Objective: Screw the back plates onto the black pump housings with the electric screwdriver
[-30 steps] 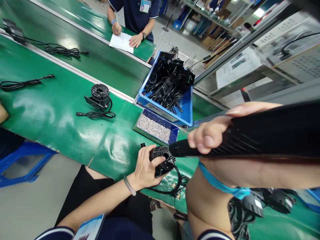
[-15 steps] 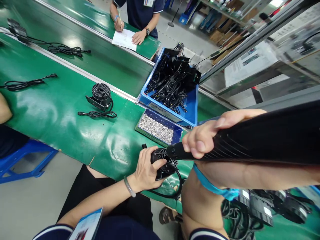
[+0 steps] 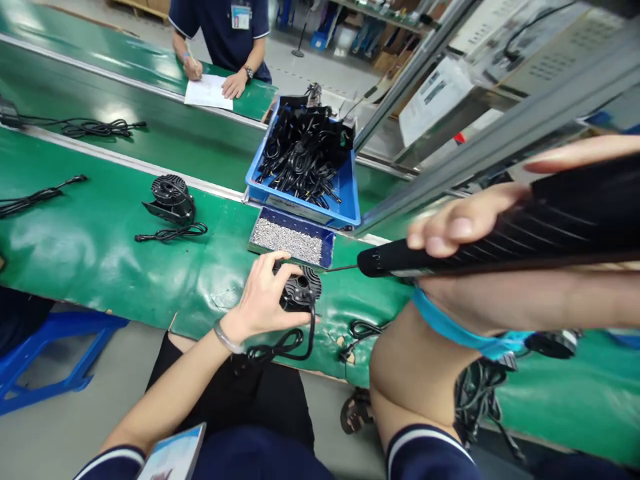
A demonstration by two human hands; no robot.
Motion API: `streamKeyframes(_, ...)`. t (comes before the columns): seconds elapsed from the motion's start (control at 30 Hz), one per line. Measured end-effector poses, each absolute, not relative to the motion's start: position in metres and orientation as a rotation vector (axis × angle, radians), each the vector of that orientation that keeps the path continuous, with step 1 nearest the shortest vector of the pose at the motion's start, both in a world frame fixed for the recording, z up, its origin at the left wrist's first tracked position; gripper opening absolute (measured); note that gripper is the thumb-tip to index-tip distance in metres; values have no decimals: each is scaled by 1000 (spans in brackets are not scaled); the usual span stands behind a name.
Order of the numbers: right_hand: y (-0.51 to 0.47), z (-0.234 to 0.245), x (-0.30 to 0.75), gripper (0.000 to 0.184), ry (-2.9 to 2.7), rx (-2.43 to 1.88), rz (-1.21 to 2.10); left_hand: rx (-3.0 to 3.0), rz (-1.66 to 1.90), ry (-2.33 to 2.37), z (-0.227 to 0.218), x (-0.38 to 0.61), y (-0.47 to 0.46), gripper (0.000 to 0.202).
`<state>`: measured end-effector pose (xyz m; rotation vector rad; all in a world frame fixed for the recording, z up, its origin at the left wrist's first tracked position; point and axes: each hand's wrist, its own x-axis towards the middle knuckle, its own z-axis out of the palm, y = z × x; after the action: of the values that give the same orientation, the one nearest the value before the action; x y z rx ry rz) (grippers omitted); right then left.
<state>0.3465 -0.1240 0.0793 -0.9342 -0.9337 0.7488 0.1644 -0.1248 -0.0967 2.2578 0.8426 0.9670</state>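
My left hand point(image 3: 260, 297) grips a round black ribbed housing point(image 3: 311, 285) above the green bench, thumb and fingers around its left side. A black cable point(image 3: 287, 347) hangs from the housing in a loop near the bench edge. In my right hand point(image 3: 465, 220) is a black power screwdriver point(image 3: 565, 213), held level with its thin bit pointing left. The nose of the screwdriver stands apart from the housing, to its right; whether the bit's tip touches the housing is unclear. Just behind the housing sits a blue tray of small silver screws point(image 3: 287, 240).
A blue bin point(image 3: 305, 212) heaped with black cables stands behind the screw tray. Another black housing with cable point(image 3: 173, 200) lies left on the bench. Across the bench, a person point(image 3: 215, 40) writes on paper. More cabled parts point(image 3: 480, 393) lie at lower right. A blue stool point(image 3: 55, 360) is lower left.
The screwdriver has drawn back rightward from the housing, exposing its bit. My left hand has tilted the housing so its round face shows. The whole view has shifted.
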Motion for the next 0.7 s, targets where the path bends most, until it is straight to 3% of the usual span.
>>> streamKeyframes(0.1,-137,84,330,60,-894,-876,396,2424,808,800,-71,164,-112,57)
streamKeyframes(0.2,-144,81,326,66,-870,-947,587,2424,693,473,-58,155,-94,53)
streamKeyframes(0.3,-147,77,333,70,-843,-893,770,2352,595,177,-62,145,-75,62)
streamKeyframes(0.47,-148,70,330,76,-846,-800,854,2376,682,200,-84,149,-66,80)
streamKeyframes(0.7,-149,58,318,73,-991,-826,1005,2449,791,345,-90,159,-74,51)
